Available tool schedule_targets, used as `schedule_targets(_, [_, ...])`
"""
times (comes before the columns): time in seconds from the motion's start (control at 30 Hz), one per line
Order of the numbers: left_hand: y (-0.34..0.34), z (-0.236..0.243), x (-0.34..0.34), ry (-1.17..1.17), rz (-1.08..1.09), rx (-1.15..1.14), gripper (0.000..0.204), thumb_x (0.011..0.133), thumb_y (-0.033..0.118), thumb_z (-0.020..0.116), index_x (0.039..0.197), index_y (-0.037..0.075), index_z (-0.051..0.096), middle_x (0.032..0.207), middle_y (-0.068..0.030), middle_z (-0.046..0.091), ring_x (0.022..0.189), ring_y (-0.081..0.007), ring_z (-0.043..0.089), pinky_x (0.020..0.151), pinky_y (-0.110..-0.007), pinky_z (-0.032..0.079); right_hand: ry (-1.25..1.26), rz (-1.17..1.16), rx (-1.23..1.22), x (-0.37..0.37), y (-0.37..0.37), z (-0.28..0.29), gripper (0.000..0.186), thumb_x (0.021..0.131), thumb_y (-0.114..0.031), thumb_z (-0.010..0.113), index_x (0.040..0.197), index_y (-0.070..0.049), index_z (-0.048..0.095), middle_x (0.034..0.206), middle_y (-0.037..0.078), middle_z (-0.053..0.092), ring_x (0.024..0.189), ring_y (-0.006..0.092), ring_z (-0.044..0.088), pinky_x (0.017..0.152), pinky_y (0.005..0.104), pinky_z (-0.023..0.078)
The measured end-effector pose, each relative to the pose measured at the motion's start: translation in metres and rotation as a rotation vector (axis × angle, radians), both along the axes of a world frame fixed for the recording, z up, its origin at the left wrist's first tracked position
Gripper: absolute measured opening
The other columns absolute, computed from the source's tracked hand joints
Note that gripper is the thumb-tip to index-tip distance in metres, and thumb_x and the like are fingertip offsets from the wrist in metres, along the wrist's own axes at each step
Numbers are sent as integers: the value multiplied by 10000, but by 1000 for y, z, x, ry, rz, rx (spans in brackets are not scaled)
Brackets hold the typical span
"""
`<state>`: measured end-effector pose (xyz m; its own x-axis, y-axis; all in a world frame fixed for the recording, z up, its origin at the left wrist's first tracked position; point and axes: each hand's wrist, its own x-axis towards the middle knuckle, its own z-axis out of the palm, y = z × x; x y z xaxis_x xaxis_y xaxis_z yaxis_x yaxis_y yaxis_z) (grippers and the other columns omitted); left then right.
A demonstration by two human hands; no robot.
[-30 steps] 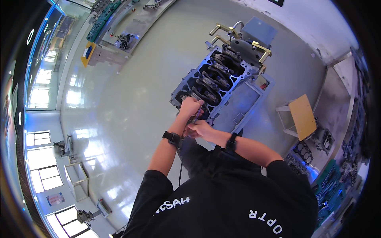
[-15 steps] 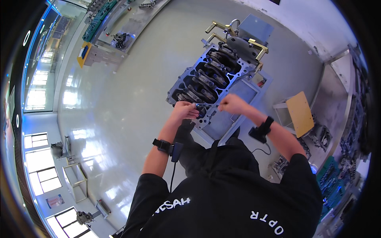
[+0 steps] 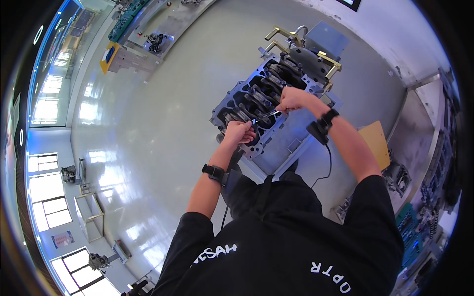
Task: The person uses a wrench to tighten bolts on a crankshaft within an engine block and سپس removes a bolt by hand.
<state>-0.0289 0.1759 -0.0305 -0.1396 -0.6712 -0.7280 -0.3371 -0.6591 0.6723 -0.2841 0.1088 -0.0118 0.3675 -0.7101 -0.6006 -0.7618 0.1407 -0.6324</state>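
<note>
An engine block (image 3: 230, 96) is mounted before me, its open side up, with the crankshaft and bearing caps (image 3: 258, 94) showing inside. My left hand (image 3: 239, 132) is closed around the head end of a metal ratchet wrench (image 3: 266, 117) over the block's near end. Farther right and a little higher, my right hand (image 3: 295, 99) grips the handle end. Between the two hands the shiny shaft runs slantwise over the block. What the wrench's head sits on is hidden under my left fingers.
A metal stand frame (image 3: 295, 147) stands under and right of the block, with brass-coloured handles (image 3: 330, 61) at its far end. To the right are a wooden board (image 3: 374, 143) and shelves with parts. A workbench (image 3: 170, 37) stands far left. A cable (image 3: 330, 165) hangs from my right wrist.
My right hand has swung forward, away from me, with the handle, so the wrench now slants instead of lying across. My left hand stays near the block's end. The view has shifted slightly.
</note>
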Motion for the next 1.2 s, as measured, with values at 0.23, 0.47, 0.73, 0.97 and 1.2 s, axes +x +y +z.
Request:
schedule_targets(0.23, [-15, 2, -2, -171, -151, 1, 305, 865, 195, 557, 801, -96, 623, 690, -185, 661, 538, -230, 656, 474, -312, 557, -736, -368, 622, 48, 151, -52, 291, 908, -210, 537, 739, 25, 569, 619, 147, 618, 542, 250, 644, 502, 348, 546])
schedule_targets(0.47, [-24, 24, -11, -467, -559, -280, 278, 813, 194, 637, 776, -81, 633, 659, -155, 656, 544, -201, 655, 551, -318, 570, -1201, -654, 911, 190, 156, -62, 236, 932, -267, 523, 961, -38, 572, 970, 108, 643, 858, 223, 645, 805, 388, 520])
schedule_targets(0.73, [-10, 28, 27, -9, -220, 19, 299, 879, 243, 572, 921, -52, 567, 831, -178, 669, 715, -236, 678, 650, -312, 567, -771, -254, 322, 121, 175, -56, 232, 916, -185, 506, 859, 7, 623, 706, 72, 648, 635, 157, 629, 602, 268, 486])
schedule_targets(0.97, [1, 10, 17, 88, -121, 41, 286, 891, 224, 524, 901, -60, 562, 810, -193, 658, 706, -250, 676, 650, -309, 568, -140, -96, -294, 17, 102, -16, 295, 815, -298, 594, 706, -38, 677, 618, 112, 632, 578, 242, 613, 561, 357, 470])
schedule_targets(1.2, [-2, 7, 4, 28, -118, 47, 326, 912, 236, 513, 931, -84, 575, 817, -199, 657, 701, -253, 676, 625, -304, 564, 53, 112, -219, 5, 20, 11, 332, 703, -385, 662, 633, -62, 687, 595, 96, 637, 621, 254, 641, 597, 361, 494])
